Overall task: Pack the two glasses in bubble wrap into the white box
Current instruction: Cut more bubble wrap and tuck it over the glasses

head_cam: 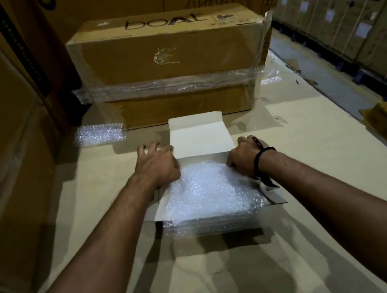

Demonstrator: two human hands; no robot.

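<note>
Treat the bubble wrap bundle [208, 190], lying in the white box [201, 139] on the tabletop [305, 230], as light, squashy, breakable within; cup from beneath. At the far corners: left hand [157, 165] splayed, right hand [243, 157] fingers hidden.

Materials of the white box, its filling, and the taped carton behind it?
White box: thin matte paperboard, creased at the folds. Filling: clear bubble wrap, glinting blisters; no glass visible through it. Carton: brown cardboard, probably corrugated, banded with glossy clear tape.

Left hand [157, 165], right hand [243, 157], forearms: all bare. Right wrist: black cord band [264, 156], strap tail trailing toward 5 o'clock.
</note>
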